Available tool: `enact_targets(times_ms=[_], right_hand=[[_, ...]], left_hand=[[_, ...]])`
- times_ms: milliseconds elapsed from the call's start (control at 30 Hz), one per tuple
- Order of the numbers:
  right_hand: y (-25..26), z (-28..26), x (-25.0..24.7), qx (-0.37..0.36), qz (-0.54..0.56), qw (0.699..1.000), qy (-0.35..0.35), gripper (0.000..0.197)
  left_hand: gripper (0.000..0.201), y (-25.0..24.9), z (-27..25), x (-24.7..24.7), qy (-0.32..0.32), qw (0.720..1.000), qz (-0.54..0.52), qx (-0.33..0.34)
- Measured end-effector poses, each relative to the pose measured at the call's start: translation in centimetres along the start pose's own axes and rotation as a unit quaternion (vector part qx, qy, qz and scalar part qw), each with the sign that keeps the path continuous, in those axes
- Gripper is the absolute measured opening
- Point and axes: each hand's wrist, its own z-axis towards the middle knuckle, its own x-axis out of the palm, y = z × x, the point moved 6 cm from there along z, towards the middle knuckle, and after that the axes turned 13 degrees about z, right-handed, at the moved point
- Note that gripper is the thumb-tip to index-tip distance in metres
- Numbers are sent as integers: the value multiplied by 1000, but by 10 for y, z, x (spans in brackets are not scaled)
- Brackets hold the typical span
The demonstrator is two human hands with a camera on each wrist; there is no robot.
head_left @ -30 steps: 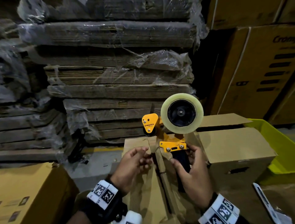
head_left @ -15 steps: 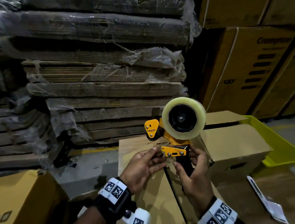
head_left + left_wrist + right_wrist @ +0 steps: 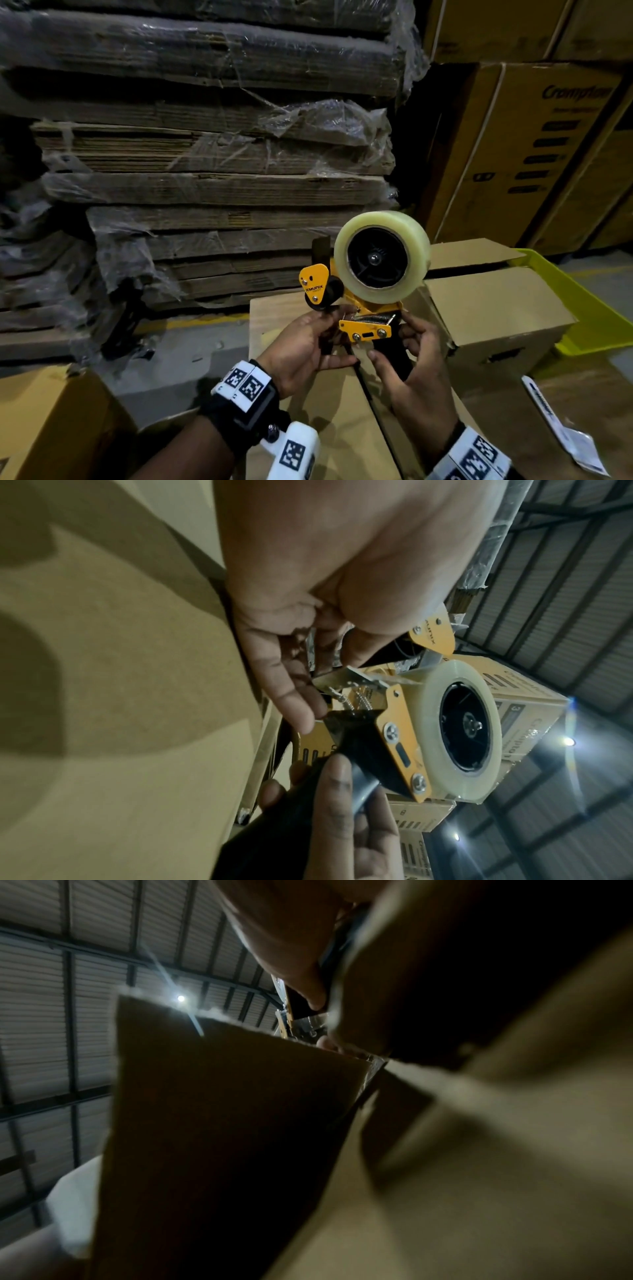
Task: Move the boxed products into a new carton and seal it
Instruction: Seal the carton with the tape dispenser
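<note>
An orange tape dispenser point(image 3: 364, 330) with a clear tape roll point(image 3: 419, 240) is held upright above the brown carton point(image 3: 329, 421), whose top flaps meet in a dark seam. My right hand point(image 3: 411, 370) grips its black handle point(image 3: 363, 753) from below. My left hand point(image 3: 308, 342) is at the dispenser's front under the roller; in the left wrist view its thumb and fingers pinch a crinkled strip of tape point(image 3: 311, 653) by the metal blade plate. The right wrist view shows mostly a dark cardboard flap point(image 3: 222, 1123) and a thumb tip. What is inside the carton is hidden.
Another brown box point(image 3: 496, 308) stands at the right, with a yellow-green bin point(image 3: 589, 308) behind it. Plastic-wrapped stacks of flat cardboard point(image 3: 205, 154) fill the back. Printed cartons point(image 3: 548, 137) stand back right, a yellow box point(image 3: 51, 428) lower left, a white label sheet point(image 3: 555, 421) lower right.
My left hand has moved right from the carton flap to the dispenser's front and taken hold of the tape end. The right hand keeps its grip on the handle.
</note>
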Motion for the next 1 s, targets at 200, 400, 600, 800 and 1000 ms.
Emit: enact_targets(times_ms=[200, 400, 600, 800, 1000], right_hand=[[6, 0, 0, -1, -4, 1000, -1, 65], [3, 1, 1, -9, -13, 1000, 7, 70], [0, 2, 0, -14, -9, 1000, 4, 72], [-6, 4, -2, 4, 13, 1000, 5, 69], [-9, 8, -5, 28, 40, 999, 13, 65]], left_hand=[[29, 1, 6, -2, 0, 1000, 4, -20], [23, 0, 9, -2, -13, 1000, 1, 5], [47, -1, 9, -4, 8, 1000, -19, 11], [35, 3, 13, -6, 4, 999, -47, 15], [49, 4, 19, -9, 1, 999, -47, -3]])
